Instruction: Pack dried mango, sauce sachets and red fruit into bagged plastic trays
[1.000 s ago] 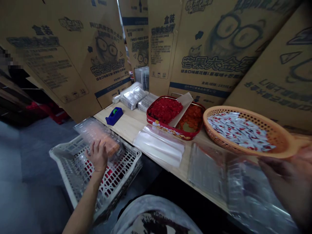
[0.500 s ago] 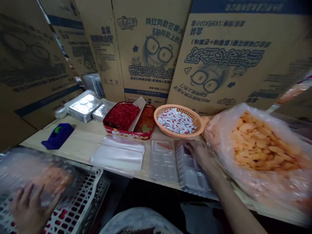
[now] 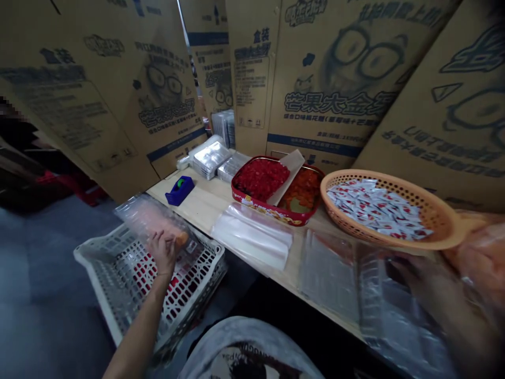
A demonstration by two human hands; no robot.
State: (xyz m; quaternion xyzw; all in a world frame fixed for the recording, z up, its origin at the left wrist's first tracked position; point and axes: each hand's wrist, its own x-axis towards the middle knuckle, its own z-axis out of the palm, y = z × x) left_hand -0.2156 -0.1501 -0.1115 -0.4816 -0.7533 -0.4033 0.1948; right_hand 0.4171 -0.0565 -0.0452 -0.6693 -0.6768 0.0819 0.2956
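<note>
My left hand (image 3: 162, 252) reaches down to the left and holds a clear plastic pack (image 3: 152, 220) with orange pieces inside, over a white slotted crate (image 3: 118, 273) on the floor. At the right my right hand (image 3: 418, 276) is smeared by motion; it lies on a stack of clear plastic trays (image 3: 389, 310) at the table's near edge, and its fingers do not show clearly. An orange basket (image 3: 442, 221) of small white and red sachets stands just behind that hand.
On the wooden table (image 3: 205, 202) stand a red tin (image 3: 276, 208) of red and orange pieces with a card divider, flat clear bags (image 3: 252, 237), a blue tape dispenser (image 3: 180, 190) and stacked trays (image 3: 213, 158). Printed cardboard boxes (image 3: 335, 79) wall the back.
The view has swung back to the left. My left hand still holds the pack over the crate. The big bag of orange pieces has left the view.
</note>
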